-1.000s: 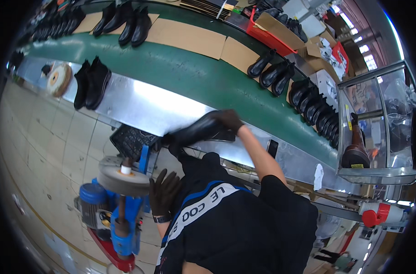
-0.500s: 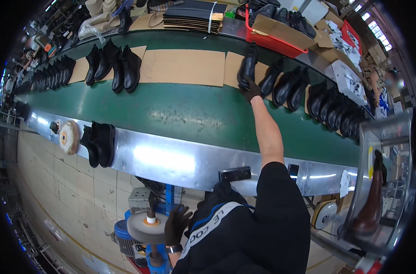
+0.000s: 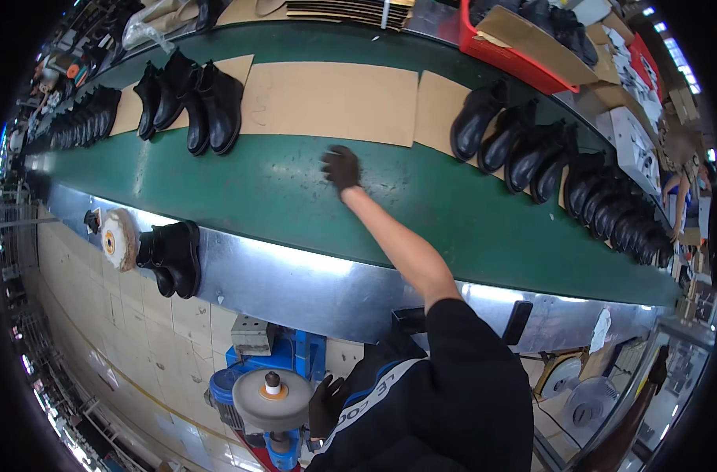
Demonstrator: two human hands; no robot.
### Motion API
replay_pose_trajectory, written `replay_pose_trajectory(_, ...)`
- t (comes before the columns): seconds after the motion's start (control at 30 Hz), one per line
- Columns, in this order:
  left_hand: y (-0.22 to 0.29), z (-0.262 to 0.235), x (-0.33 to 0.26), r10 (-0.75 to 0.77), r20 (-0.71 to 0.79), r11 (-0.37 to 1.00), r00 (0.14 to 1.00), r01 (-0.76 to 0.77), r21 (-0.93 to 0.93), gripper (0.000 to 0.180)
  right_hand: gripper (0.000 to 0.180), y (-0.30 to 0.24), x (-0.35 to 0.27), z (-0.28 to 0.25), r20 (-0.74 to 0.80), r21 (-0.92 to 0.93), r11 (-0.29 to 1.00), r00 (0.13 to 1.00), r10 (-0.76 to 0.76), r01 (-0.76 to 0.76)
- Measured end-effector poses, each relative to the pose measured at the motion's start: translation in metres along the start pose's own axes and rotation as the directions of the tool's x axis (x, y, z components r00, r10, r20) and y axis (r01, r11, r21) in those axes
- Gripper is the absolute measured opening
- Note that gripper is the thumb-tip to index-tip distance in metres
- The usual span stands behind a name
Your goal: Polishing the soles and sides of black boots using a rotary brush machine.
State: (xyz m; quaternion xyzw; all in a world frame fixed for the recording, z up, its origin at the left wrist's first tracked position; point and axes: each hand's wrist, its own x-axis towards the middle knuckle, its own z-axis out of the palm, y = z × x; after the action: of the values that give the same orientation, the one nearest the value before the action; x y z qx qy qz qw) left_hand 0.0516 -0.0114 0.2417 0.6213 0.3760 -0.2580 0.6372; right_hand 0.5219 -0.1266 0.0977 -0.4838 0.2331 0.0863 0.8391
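My right hand, in a dark glove, reaches over the green belt with its fingers loosely apart and nothing in them. Beyond it lies a long cardboard sheet. To its right a black ankle boot stands at the head of a row of black boots on cardboard. Two pairs of black boots stand on the left part of the cardboard. My left hand, gloved too, hangs low beside a grey buffing wheel, fingers a little spread and empty.
The metal ledge along the belt carries a black boot pair and a dark phone-shaped object. Beside that pair is a white fluffy wheel. A red crate stands far right, with a person beyond.
My right hand has let go of the black boot, which now stands with the row, and has moved left over the belt. The whole view has shifted somewhat.
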Motion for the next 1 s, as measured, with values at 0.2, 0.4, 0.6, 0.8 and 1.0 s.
replay_pose_trajectory(0.2,0.017,0.007,-0.015,-0.235,-0.037,0.888,0.971,0.200,-0.413,0.044,0.039,-0.042,0.079,0.164,0.450,-0.630,0.327,0.674,-0.586,0.705)
replay_pose_trajectory(0.4,0.017,0.023,-0.052,-0.284,-0.215,0.748,0.934,0.075,-0.659,0.051,0.046,-0.072,0.141,0.231,0.757,-0.636,-0.131,0.583,-0.295,0.761)
replay_pose_trajectory(0.6,-0.016,0.029,-0.050,-0.304,-0.204,0.571,0.931,0.007,-0.821,0.051,0.024,-0.082,0.118,0.232,0.847,-0.531,-0.279,0.505,-0.162,0.800)
replay_pose_trajectory(0.8,-0.015,0.036,-0.014,0.001,-0.374,0.891,0.927,-0.171,-0.421,0.041,0.023,-0.108,-0.003,0.170,0.899,-0.381,-0.096,0.344,-0.272,0.919)
replay_pose_trajectory(1.0,0.088,0.031,0.043,0.508,-0.648,0.623,0.567,-0.762,-0.178,0.079,0.020,-0.149,-0.162,0.088,0.705,-0.524,0.546,0.693,-0.152,0.654)
